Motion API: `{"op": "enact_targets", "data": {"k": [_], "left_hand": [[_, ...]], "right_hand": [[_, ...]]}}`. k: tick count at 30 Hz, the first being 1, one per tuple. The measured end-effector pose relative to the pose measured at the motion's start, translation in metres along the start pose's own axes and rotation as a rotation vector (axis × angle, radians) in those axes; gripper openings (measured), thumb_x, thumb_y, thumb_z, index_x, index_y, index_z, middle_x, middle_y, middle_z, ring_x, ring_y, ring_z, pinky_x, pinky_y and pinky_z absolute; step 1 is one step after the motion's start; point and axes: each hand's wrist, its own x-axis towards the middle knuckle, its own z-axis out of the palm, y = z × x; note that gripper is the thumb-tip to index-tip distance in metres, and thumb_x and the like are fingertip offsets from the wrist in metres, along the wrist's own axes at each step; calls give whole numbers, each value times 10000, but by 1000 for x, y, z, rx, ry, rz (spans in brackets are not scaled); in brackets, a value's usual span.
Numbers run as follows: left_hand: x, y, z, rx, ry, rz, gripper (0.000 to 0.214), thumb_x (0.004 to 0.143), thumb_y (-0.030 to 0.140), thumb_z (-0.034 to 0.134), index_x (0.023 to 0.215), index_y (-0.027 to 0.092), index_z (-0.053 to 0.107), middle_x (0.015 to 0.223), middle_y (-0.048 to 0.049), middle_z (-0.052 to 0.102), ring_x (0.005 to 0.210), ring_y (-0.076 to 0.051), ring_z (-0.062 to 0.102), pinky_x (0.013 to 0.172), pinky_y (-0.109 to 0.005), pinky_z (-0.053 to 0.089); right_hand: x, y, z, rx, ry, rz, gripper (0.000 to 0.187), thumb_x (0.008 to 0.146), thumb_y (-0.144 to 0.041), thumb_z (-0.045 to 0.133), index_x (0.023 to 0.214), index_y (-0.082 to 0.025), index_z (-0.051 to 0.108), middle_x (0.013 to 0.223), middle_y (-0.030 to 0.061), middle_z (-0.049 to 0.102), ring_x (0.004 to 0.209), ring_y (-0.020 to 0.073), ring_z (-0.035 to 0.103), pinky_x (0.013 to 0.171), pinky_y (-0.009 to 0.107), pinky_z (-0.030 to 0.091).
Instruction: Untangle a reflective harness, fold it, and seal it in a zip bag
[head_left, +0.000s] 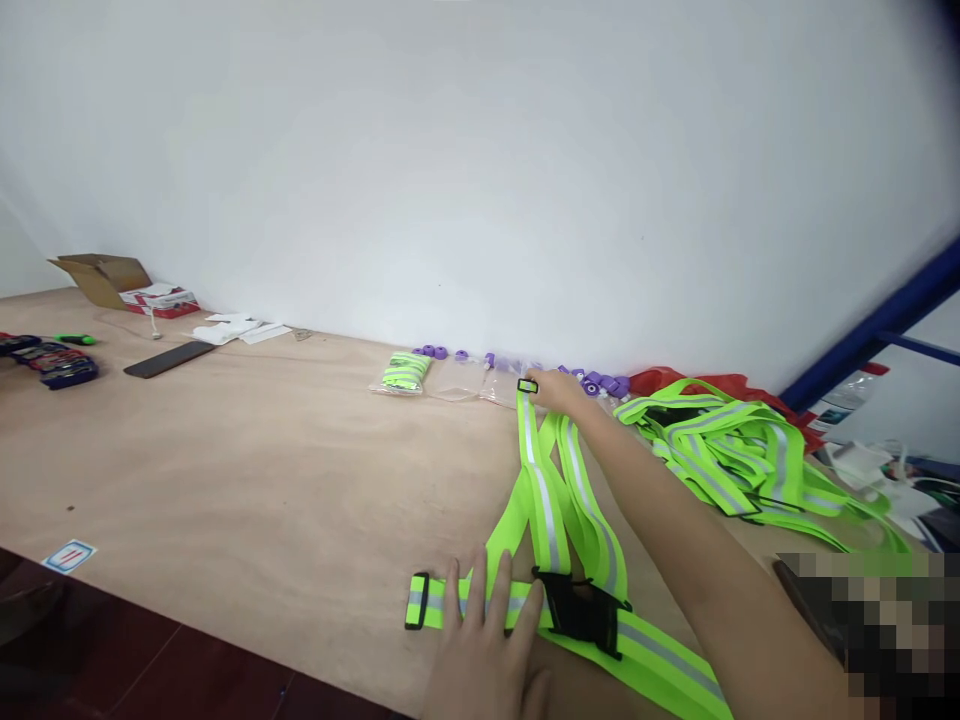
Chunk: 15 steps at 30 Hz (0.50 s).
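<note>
A neon-green reflective vest [541,500] of elastic straps with silver stripes lies in front of me on the wooden table. My right hand [553,390] is closed on the far end of its shoulder straps, beside a small black slider [527,386]. Nearer to me, my left hand [484,635] rests flat with fingers spread over the waist strap. Left of those fingers sits a black adjuster [417,601]; to their right is a black buckle [583,612]. More green reflective straps [731,440] are heaped at the right.
A bagged folded vest [405,372], clear plastic bags [456,378] and small purple rolls [615,386] line the wall. Red fabric [660,380] lies behind the heap. At left are a cardboard box [101,280], papers [236,328] and a dark flat bar [169,359].
</note>
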Motion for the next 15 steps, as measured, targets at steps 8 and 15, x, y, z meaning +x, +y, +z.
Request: {"op": "enact_targets", "data": {"k": [8, 15], "left_hand": [[-1, -7, 15, 60, 18, 26, 922, 864, 427, 657, 1614, 309, 133, 1608, -162, 297, 1351, -515, 442, 1009, -736, 393], [0, -7, 6, 23, -57, 20, 890, 873, 368, 643, 1611, 322, 147, 1638, -137, 206, 1391, -532, 373, 1005, -759, 399]], "right_hand": [[8, 5, 0, -22, 30, 98, 357, 976, -373, 607, 1275, -178, 593, 1262, 96, 626, 1088, 235, 640, 934, 463, 544], [1, -13, 13, 37, 34, 91, 325, 971, -359, 618, 1233, -166, 615, 1253, 94, 631, 1079, 228, 644, 926, 454, 550]]}}
